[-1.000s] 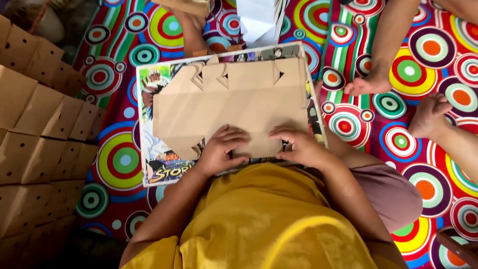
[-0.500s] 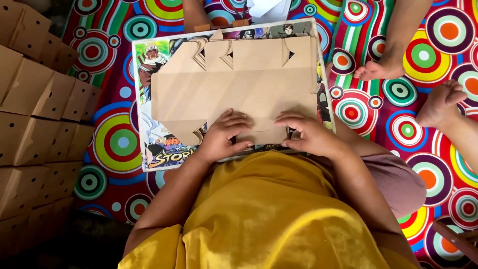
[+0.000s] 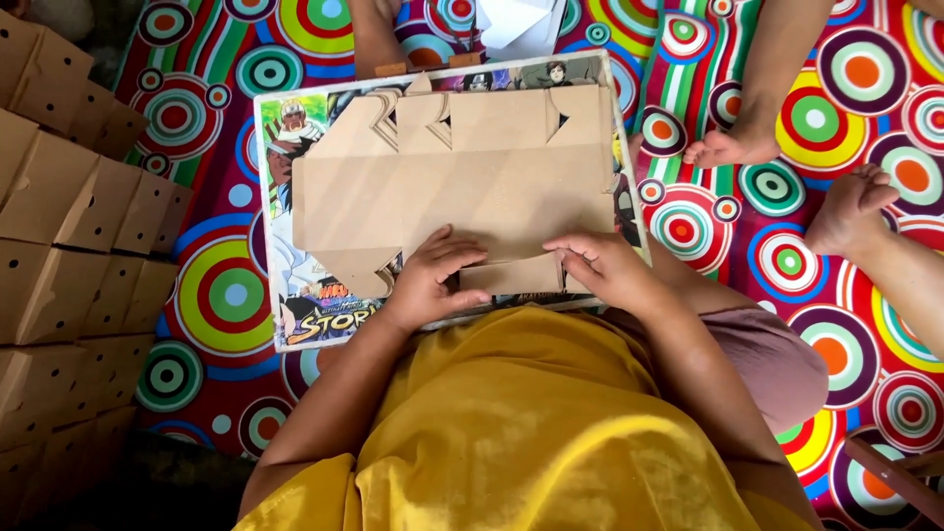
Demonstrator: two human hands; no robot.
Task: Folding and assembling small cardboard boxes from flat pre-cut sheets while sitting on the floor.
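A flat brown cardboard box blank (image 3: 462, 187) with cut flaps lies on a printed cartoon board (image 3: 295, 324) in front of me. My left hand (image 3: 433, 280) and my right hand (image 3: 600, 267) both pinch the blank's near flap (image 3: 511, 275), which is bent up along its crease. The fingers of each hand curl over the flap's ends. My yellow shirt fills the lower part of the view.
Stacked folded brown boxes (image 3: 69, 216) with small holes stand at the left. A colourful mat (image 3: 787, 256) with circles covers the floor. Another person's bare feet (image 3: 733, 147) rest at the upper right. White paper (image 3: 516, 20) sits beyond the board.
The near flap, flat a second ago, is now lifted and folded up by both hands. The view has shifted slightly.
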